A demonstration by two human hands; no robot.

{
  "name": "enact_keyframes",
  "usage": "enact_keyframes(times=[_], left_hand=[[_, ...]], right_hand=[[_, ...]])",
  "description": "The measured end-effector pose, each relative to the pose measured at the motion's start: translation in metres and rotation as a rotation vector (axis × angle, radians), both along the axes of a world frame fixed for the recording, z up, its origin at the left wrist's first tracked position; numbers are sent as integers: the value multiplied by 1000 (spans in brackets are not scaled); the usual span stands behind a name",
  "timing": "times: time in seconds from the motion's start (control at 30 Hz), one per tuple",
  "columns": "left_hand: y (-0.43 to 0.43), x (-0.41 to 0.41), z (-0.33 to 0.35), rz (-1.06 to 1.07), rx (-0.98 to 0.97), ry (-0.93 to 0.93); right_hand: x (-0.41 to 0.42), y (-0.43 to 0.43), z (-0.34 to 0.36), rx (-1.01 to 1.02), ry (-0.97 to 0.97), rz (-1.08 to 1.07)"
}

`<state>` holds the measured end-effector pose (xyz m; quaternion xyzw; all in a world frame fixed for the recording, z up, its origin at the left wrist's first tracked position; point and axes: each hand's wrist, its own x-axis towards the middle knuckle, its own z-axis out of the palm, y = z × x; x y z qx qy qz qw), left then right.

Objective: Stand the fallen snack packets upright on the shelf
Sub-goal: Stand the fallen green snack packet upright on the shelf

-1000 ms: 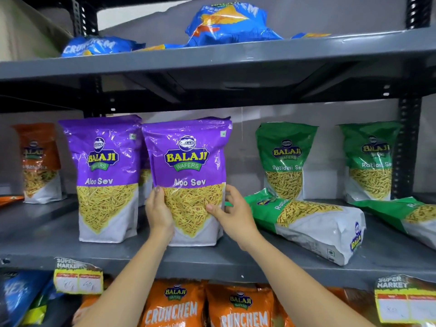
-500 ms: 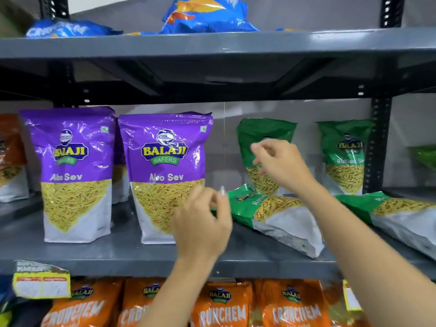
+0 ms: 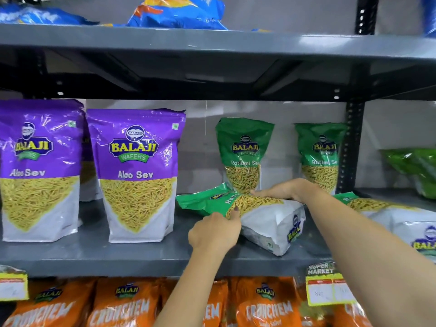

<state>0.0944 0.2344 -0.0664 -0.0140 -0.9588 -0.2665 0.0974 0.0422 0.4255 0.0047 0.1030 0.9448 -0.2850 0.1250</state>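
Note:
A green and white Ratlami Sev packet (image 3: 266, 220) lies fallen on the grey middle shelf (image 3: 141, 253), top end pointing left. My left hand (image 3: 215, 231) grips its near edge, thumb on the clear window. My right hand (image 3: 283, 190) rests flat along its far upper side. A second fallen green packet (image 3: 389, 213) lies to the right, partly hidden by my right forearm. Two green packets (image 3: 244, 154) (image 3: 320, 156) stand upright behind. Two purple Aloo Sev packets (image 3: 139, 173) (image 3: 35, 168) stand upright on the left.
Blue packets (image 3: 179, 13) lie on the top shelf. Orange Crunchem packets (image 3: 127, 305) fill the shelf below. Price tags (image 3: 328, 286) hang from the shelf's front edge. A black upright post (image 3: 351, 147) stands at the right, with another green packet (image 3: 417, 171) beyond it.
Both hands left the upright purple packet and moved right. They now rest on the fallen green packet, the left at its near edge and the right on its far side.

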Motion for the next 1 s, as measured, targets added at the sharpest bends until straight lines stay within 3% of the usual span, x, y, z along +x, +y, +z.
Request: enact_keyframes(times=[0.13, 0.27, 0.5, 0.6, 0.8, 1.0], left_hand=[[4, -4, -1, -33, 160, -57], [8, -5, 0, -114, 424, -24], [12, 11, 19, -68, 772, 211], [18, 16, 30, -26, 811, 329], [27, 24, 29, -29, 842, 619], [27, 31, 18, -121, 864, 751]], right_hand=[[-13, 8, -6, -57, -44, 14], [6, 2, -4, -242, 1, 60], [33, 0, -15, -655, 337, 33], [53, -14, -22, -858, 539, -18], [85, -31, -37, -890, 914, -65], [99, -31, -55, -956, 1089, -27]])
